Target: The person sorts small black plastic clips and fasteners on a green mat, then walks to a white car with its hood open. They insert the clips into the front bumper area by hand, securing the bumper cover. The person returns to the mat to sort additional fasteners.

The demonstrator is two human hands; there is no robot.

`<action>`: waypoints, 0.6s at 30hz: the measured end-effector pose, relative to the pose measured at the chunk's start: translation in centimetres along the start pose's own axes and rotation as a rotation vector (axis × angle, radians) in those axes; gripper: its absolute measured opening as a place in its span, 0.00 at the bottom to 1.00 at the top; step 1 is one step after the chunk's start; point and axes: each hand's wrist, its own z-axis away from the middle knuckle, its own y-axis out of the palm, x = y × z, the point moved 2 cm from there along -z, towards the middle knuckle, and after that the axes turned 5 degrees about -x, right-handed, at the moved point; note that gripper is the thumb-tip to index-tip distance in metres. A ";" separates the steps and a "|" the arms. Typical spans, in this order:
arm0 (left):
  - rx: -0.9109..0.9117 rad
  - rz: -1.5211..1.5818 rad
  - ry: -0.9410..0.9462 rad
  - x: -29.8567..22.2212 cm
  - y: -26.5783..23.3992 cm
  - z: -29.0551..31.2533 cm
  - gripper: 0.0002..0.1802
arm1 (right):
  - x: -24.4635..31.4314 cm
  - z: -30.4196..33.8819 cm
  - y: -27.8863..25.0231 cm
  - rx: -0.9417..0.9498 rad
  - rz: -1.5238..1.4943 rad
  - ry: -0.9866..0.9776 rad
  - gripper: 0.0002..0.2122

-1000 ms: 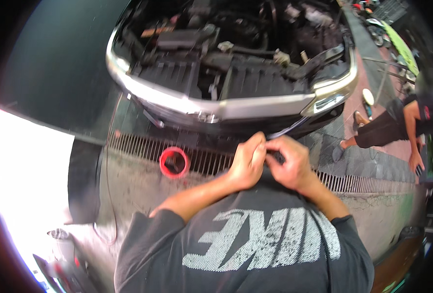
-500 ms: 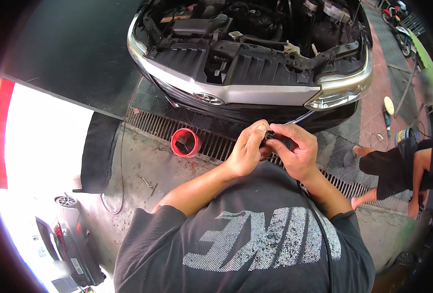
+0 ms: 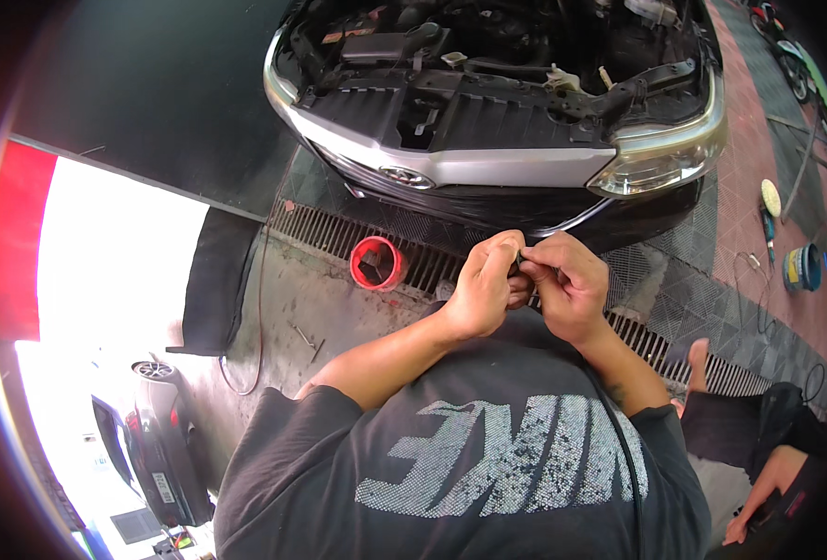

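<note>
My left hand (image 3: pixel 481 286) and my right hand (image 3: pixel 572 287) meet in front of my chest, close to the front bumper of a silver car (image 3: pixel 516 169). Between their fingertips is a small black part (image 3: pixel 516 265), mostly covered by the fingers, so its exact kind does not show. The left fingers are curled around it. My right thumb and forefinger pinch it from the other side. Beyond my hands the car's hood is up, and the engine bay (image 3: pixel 488 56) lies exposed.
A red bucket (image 3: pixel 397 270) with dark items inside stands by the floor grate (image 3: pixel 423 271). Thin metal tools (image 3: pixel 310 342) lie on the concrete. At right are another person (image 3: pixel 740 425), a blue can (image 3: pixel 810 268) and an oval-headed brush (image 3: pixel 771 198). A grey car (image 3: pixel 166 443) stands at left.
The view has shifted, so the car and bucket appear farther right. Both hands still hold the black part, which shows less now. The other person has moved lower in the picture.
</note>
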 end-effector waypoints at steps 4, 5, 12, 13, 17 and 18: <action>0.055 -0.071 -0.074 -0.8 0.7 -1.4 0.26 | -4.0 2.0 -0.2 -0.217 -0.805 0.646 0.05; 0.098 -0.102 -0.021 -1.3 0.7 -1.6 0.28 | -4.4 1.9 -0.5 -0.222 -1.008 0.707 0.06; 0.000 -0.321 0.116 -4.3 -1.5 -3.2 0.12 | -5.4 1.2 0.9 -0.203 -1.328 0.809 0.08; 0.004 -0.425 0.119 -5.2 -2.0 -3.2 0.14 | -5.6 0.9 1.5 -0.210 -1.332 0.810 0.08; 0.152 -0.703 0.280 -7.0 -5.1 -4.2 0.32 | -6.6 -0.1 5.0 -0.247 -1.262 0.856 0.08; 0.155 -0.770 0.301 -7.9 -6.1 -4.5 0.27 | -6.6 -0.5 6.5 -0.265 -1.228 0.877 0.09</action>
